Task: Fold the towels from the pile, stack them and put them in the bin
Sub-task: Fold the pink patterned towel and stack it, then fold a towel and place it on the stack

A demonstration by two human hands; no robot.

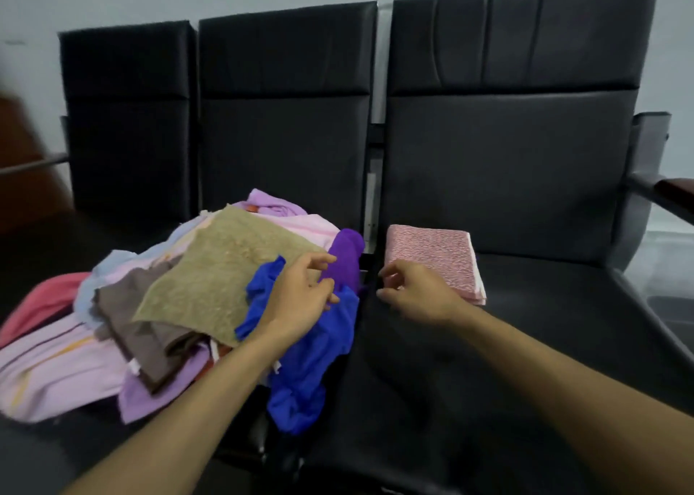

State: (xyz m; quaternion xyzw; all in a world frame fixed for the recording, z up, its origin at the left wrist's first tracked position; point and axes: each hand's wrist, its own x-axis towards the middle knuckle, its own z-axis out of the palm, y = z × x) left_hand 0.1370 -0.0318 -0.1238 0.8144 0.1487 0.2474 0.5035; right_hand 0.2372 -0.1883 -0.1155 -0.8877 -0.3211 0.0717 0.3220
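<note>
A crumpled pile, with a nubbly tan towel on top, lay on smooth black padded seats. A square-folded pink towel lay beside it. The left hand and right hand hovered between them, grips loosely apart and empty.

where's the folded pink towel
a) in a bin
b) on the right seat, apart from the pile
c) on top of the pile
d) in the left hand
b: the pink towel lies flat on the right seat, with a gap between it and the pile.

Left hand and right hand, bare.
</note>
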